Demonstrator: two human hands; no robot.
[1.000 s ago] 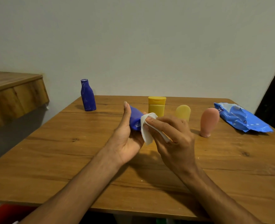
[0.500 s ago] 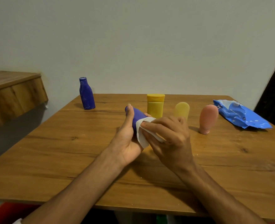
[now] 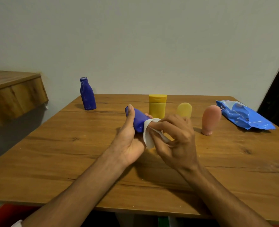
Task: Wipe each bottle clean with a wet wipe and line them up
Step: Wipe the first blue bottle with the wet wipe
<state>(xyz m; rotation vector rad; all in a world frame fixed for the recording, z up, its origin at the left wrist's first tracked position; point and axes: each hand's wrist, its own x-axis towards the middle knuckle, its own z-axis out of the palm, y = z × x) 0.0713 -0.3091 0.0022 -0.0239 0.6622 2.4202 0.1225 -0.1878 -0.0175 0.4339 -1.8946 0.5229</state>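
My left hand (image 3: 129,140) grips a small blue bottle (image 3: 138,119) above the middle of the wooden table (image 3: 53,153), tilted away from me. My right hand (image 3: 174,140) pinches a white wet wipe (image 3: 147,136) against the bottle's near end. A taller blue bottle (image 3: 87,94) stands at the far left. Behind my hands stand a yellow bottle (image 3: 157,105), a pale yellow bottle (image 3: 184,109) and a pink bottle (image 3: 211,119) in a row.
A blue wet-wipe pack (image 3: 243,117) lies at the far right of the table. A wooden shelf (image 3: 12,92) juts out on the left. The wall is close behind the table. Something red (image 3: 1,215) shows below the table's near left edge.
The wipe has slid down towards the bottle's near end, so more of the blue bottle shows. Both hands stay in about the same place.
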